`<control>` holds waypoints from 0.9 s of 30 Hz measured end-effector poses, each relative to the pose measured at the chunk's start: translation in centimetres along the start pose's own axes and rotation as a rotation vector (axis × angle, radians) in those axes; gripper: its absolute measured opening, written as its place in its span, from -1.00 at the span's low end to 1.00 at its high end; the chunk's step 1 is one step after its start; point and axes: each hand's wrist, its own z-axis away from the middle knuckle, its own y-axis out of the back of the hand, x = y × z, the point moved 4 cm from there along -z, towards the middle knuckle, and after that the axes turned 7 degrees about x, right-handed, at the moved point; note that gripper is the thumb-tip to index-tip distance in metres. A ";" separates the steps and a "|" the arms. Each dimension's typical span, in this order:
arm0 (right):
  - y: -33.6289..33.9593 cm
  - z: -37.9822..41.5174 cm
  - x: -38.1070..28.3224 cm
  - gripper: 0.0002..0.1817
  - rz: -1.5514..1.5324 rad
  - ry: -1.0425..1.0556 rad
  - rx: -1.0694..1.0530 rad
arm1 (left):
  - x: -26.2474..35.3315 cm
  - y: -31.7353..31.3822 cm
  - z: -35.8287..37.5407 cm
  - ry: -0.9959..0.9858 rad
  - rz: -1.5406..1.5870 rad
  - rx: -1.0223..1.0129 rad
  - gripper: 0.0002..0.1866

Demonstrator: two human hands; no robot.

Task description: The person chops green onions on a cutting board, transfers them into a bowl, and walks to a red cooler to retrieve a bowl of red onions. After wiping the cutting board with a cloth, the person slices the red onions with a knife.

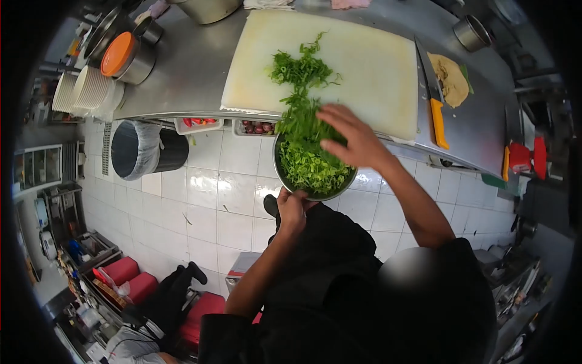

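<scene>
Below the white plastic cutting board's (364, 60) near edge, the left hand (291, 209) clamps a round steel bowl (285, 173) to catch chopped green herbs (303, 115), which the right hand (354, 139), fingers spread, sweeps off.

Left hand (292, 209) clenched with arm bent; right hand (353, 138) open, fingers spread.

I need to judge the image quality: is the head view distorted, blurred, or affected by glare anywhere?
Head view: strong fisheye bending, so the steel counter edge curves and the corners are black. Soft glare lies on the white floor tiles. The right hand over the chopped greens is slightly blurred; the left hand holding the bowl looks sharper.
</scene>
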 end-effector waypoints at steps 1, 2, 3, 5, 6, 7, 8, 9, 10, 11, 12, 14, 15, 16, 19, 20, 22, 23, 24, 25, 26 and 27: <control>0.1 0.1 -1.0 -0.46 -0.034 0.010 -0.007 | 0.1 0.0 -0.2 -0.001 -0.001 -0.005 -0.69; 0.4 -0.6 -0.7 -0.48 -0.059 -0.027 0.039 | 0.1 0.2 -0.2 -0.001 -0.006 -0.004 -0.68; 0.7 -1.4 0.0 -0.50 -0.090 -0.069 0.085 | 0.1 0.7 -0.1 0.001 -0.017 0.003 -0.67; 1.8 -4.5 2.4 -0.52 -0.089 -0.083 0.253 | 0.0 1.6 -0.2 -0.003 -0.031 0.013 -0.66; 2.6 -7.7 4.9 -0.51 -0.055 -0.047 0.377 | 0.0 1.9 -0.5 -0.010 -0.042 0.016 -0.65; 3.0 -10.5 8.1 -0.49 0.051 -0.065 0.448 | -0.1 2.3 -0.6 -0.016 -0.037 0.021 -0.65; 3.0 -13.3 11.2 -0.42 0.122 -0.052 0.512 | -0.1 2.6 -0.5 -0.025 -0.027 0.019 -0.65; 2.7 -15.5 13.9 -0.38 0.170 -0.092 0.530 | 0.1 2.7 -0.6 -0.037 -0.015 0.011 -0.65; 1.7 -16.9 14.9 -0.37 0.188 -0.126 0.469 | 0.4 2.9 -0.6 -0.047 -0.003 0.002 -0.66; 0.7 -18.2 15.4 -0.37 0.207 -0.156 0.408 | 0.5 3.4 -0.8 -0.041 -0.047 0.035 -0.67; -0.4 -19.0 15.4 -0.36 0.227 -0.185 0.344 | 0.8 3.6 -1.0 -0.050 -0.041 0.035 -0.67; -3.0 -19.0 13.3 -0.38 0.123 -0.020 0.244 | 1.1 3.9 -1.1 -0.053 -0.024 0.029 -0.67; -3.7 -19.1 12.1 -0.39 0.081 0.069 0.198 | 1.4 3.9 -1.3 -0.048 -0.040 0.045 -0.67; -4.2 -18.8 11.0 -0.41 0.059 0.095 0.146 | 1.8 4.0 -1.5 -0.042 -0.056 0.061 -0.68; -5.5 -15.7 7.4 -0.46 -0.007 0.155 -0.006 | 2.1 4.8 -2.4 -0.043 -0.042 0.044 -0.67; -5.7 -14.4 6.3 -0.48 -0.020 0.170 -0.043 | 2.0 5.0 -3.0 -0.048 -0.026 0.024 -0.67; -5.6 -11.7 4.1 -0.51 -0.043 0.186 -0.083 | 2.6 4.6 -2.9 -0.053 -0.047 0.015 -0.66; -5.5 -10.1 3.1 -0.52 -0.056 0.186 -0.087 | 2.7 4.7 -2.8 -0.061 -0.041 0.016 -0.66; -5.5 -8.7 2.1 -0.54 -0.072 0.187 -0.091 | 2.8 4.8 -2.7 -0.069 -0.034 0.018 -0.66; -5.4 -7.4 0.9 -0.56 -0.111 0.204 -0.091 | 2.9 5.0 -2.8 -0.067 -0.048 0.019 -0.66; -5.3 -6.1 -0.3 -0.58 -0.151 0.220 -0.095 | 2.8 5.3 -2.8 -0.063 -0.061 0.022 -0.66; -5.3 -4.8 -1.5 -0.59 -0.196 0.231 -0.102 | 2.4 5.7 -2.6 -0.053 -0.074 0.030 -0.66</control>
